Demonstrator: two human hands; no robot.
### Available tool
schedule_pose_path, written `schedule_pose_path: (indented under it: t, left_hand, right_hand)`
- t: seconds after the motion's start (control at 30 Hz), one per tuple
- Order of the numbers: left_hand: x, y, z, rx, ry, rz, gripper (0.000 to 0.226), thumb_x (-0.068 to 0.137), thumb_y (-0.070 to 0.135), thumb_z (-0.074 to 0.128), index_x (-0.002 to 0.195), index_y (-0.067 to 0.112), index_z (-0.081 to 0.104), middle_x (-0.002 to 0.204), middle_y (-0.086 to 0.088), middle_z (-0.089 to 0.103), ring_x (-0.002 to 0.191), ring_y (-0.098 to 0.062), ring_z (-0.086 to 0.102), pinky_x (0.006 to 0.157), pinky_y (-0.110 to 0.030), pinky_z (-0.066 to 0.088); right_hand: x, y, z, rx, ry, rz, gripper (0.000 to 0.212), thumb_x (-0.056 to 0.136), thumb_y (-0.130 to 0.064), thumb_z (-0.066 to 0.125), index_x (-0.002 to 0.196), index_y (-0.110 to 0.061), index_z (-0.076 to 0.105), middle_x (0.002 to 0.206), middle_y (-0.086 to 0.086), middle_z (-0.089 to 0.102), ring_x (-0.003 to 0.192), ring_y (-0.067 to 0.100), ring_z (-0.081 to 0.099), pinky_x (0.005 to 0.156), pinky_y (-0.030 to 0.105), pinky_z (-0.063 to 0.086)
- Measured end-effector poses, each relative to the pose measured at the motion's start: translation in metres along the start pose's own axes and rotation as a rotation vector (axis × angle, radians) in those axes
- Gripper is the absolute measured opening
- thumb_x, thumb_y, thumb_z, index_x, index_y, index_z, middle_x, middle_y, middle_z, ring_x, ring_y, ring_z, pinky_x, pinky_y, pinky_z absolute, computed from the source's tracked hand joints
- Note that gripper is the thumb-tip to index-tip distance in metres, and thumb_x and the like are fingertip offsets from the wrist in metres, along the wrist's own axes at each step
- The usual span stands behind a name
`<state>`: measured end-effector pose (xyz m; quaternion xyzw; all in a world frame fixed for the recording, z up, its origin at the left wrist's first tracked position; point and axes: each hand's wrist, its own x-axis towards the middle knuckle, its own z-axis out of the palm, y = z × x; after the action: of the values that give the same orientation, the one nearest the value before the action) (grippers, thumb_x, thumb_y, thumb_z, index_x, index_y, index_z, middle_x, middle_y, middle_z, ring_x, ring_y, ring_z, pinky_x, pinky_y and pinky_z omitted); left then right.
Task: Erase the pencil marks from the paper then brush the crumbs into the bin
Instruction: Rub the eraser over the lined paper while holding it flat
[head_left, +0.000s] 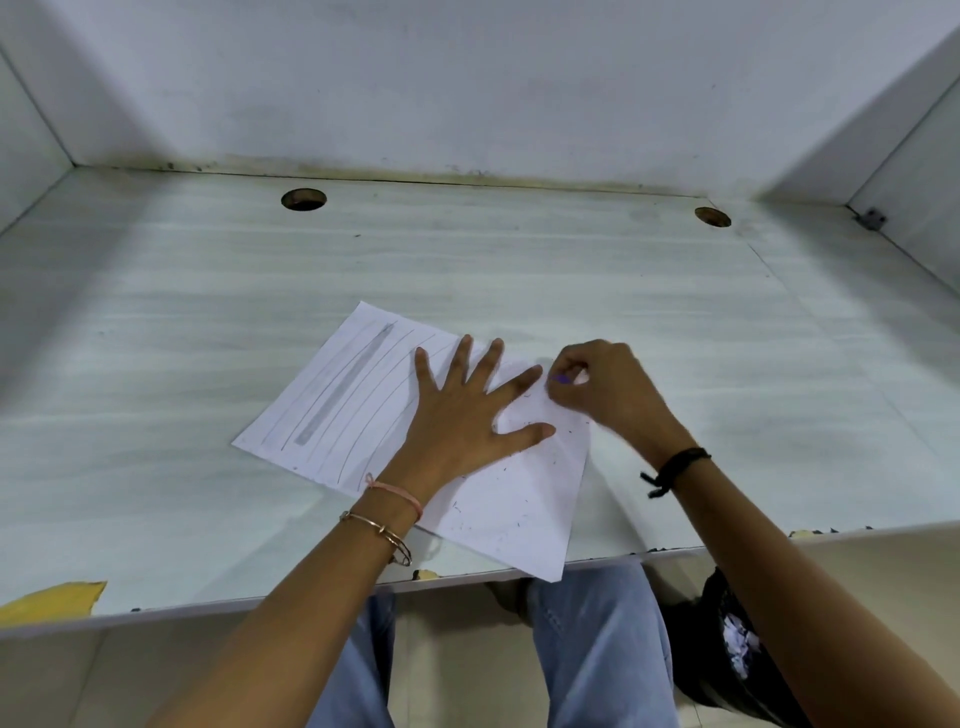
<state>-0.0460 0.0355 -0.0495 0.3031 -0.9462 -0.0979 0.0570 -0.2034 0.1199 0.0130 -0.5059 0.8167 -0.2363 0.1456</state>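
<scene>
From the head camera, the sheet of paper (524, 467) lies slantwise on the desk (182, 338), its near corner hanging just over the front edge. The left hand (462, 415) presses flat on it, fingers spread. The right hand (605, 387) pinches a small purple eraser (561, 379) against the sheet's far right edge. Pencil marks (343, 384) remain on the left part; dark crumbs (511, 501) dot the right. A black bin (727, 654) sits below the desk.

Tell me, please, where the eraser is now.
In the head view the eraser is pinched in the right hand, at the far right corner of the paper, just right of the forefinger of the left hand.
</scene>
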Motion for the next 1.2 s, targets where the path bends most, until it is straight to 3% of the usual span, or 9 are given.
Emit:
schedule_pose_path:
  t: [0.13, 0.3, 0.5, 0.67, 0.87, 1.07, 1.2]
  left_hand:
    - [0.001, 0.0, -0.001, -0.02, -0.01, 0.002, 0.075, 0.079, 0.086, 0.014, 0.146, 0.057, 0.0, 0.163, 0.004, -0.01, 0.148, -0.025, -0.018, 0.108, -0.07, -0.012]
    - [0.001, 0.0, 0.0, 0.026, -0.009, 0.007, 0.075, 0.079, 0.085, 0.014, 0.148, 0.054, 0.004, 0.163, 0.003, -0.01, 0.148, -0.027, -0.017, 0.107, -0.071, -0.011]
    - [0.002, -0.001, 0.0, -0.017, -0.01, -0.001, 0.075, 0.079, 0.086, 0.014, 0.146, 0.057, 0.0, 0.163, 0.004, -0.011, 0.148, -0.025, -0.018, 0.107, -0.07, -0.013]
    - [0.002, -0.001, 0.001, 0.033, -0.006, 0.009, 0.084, 0.072, 0.088, 0.003, 0.148, 0.053, 0.005, 0.163, 0.003, -0.01, 0.148, -0.027, -0.016, 0.107, -0.072, -0.009]
    - [0.001, 0.0, -0.002, -0.012, -0.026, -0.006, 0.075, 0.078, 0.086, 0.011, 0.146, 0.057, -0.002, 0.163, 0.004, -0.012, 0.148, -0.026, -0.019, 0.107, -0.07, -0.014]
    - [0.001, 0.001, -0.003, 0.026, -0.04, -0.005, 0.076, 0.08, 0.084, 0.014, 0.148, 0.053, 0.004, 0.163, 0.003, -0.011, 0.148, -0.027, -0.018, 0.107, -0.071, -0.012]
    - [0.0, 0.0, -0.003, 0.002, -0.04, -0.007, 0.075, 0.081, 0.085, 0.015, 0.148, 0.055, -0.001, 0.163, 0.005, -0.011, 0.148, -0.025, -0.018, 0.107, -0.069, -0.015]
  right_hand:
    - [0.018, 0.008, -0.019, -0.132, 0.1, 0.045, 0.004, 0.072, -0.009, 0.068, 0.074, -0.008, 0.07, 0.079, 0.007, 0.069, 0.074, 0.024, 0.064, 0.064, 0.027, 0.045]
    - [-0.013, -0.016, 0.005, 0.056, -0.111, -0.089, 0.003, 0.072, -0.013, 0.068, 0.073, -0.014, 0.07, 0.078, -0.002, 0.069, 0.073, 0.016, 0.064, 0.066, 0.032, 0.05]
    - [0.018, 0.015, -0.023, -0.173, 0.09, 0.048, 0.004, 0.073, -0.012, 0.067, 0.075, -0.012, 0.07, 0.081, 0.005, 0.07, 0.08, 0.025, 0.064, 0.077, 0.037, 0.051]
    - [-0.011, -0.016, 0.005, 0.039, -0.133, -0.121, 0.003, 0.072, -0.015, 0.068, 0.071, -0.017, 0.068, 0.076, -0.003, 0.068, 0.076, 0.017, 0.064, 0.071, 0.033, 0.051]
    - [0.021, 0.017, -0.018, -0.031, 0.07, 0.069, 0.003, 0.073, -0.015, 0.067, 0.074, -0.016, 0.069, 0.08, 0.003, 0.07, 0.08, 0.024, 0.066, 0.07, 0.033, 0.05]
    - [-0.01, -0.016, 0.012, 0.045, -0.072, -0.09, 0.002, 0.07, -0.019, 0.067, 0.069, -0.021, 0.066, 0.074, -0.006, 0.067, 0.073, 0.016, 0.063, 0.07, 0.036, 0.052]
    - [0.009, 0.013, -0.005, 0.022, 0.057, 0.031, 0.003, 0.071, -0.02, 0.068, 0.07, -0.022, 0.066, 0.077, -0.001, 0.069, 0.077, 0.021, 0.065, 0.073, 0.038, 0.055]
